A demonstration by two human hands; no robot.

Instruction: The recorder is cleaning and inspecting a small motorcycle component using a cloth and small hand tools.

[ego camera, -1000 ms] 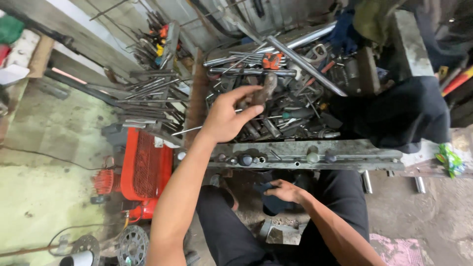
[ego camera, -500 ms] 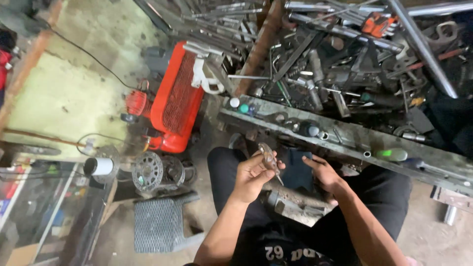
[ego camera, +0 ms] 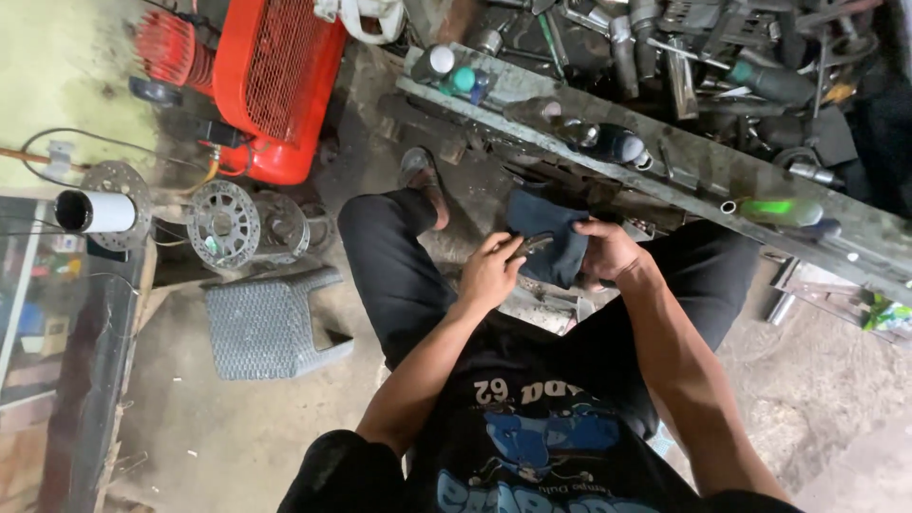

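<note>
I am seated, looking down at my lap. My left hand (ego camera: 489, 274) grips a small dark metal tool (ego camera: 534, 245), apparently pliers, and presses it against a dark blue rag (ego camera: 551, 228). My right hand (ego camera: 608, 252) holds that rag bunched up from the right side. Both hands meet between my knees, just below the edge of the cluttered workbench (ego camera: 703, 180). The jaws of the tool are partly hidden by the cloth and my fingers.
The workbench holds several metal tools, sockets and a green-handled screwdriver (ego camera: 774, 209). A red air compressor (ego camera: 271, 85) stands at upper left. A brake disc (ego camera: 223, 226) and a grey plastic stool (ego camera: 271, 323) lie on the dirt floor to my left.
My left hand came back from the tool pile on the bench to my lap with the tool. My right hand has picked up the dark blue rag, and both hands now meet over it.
</note>
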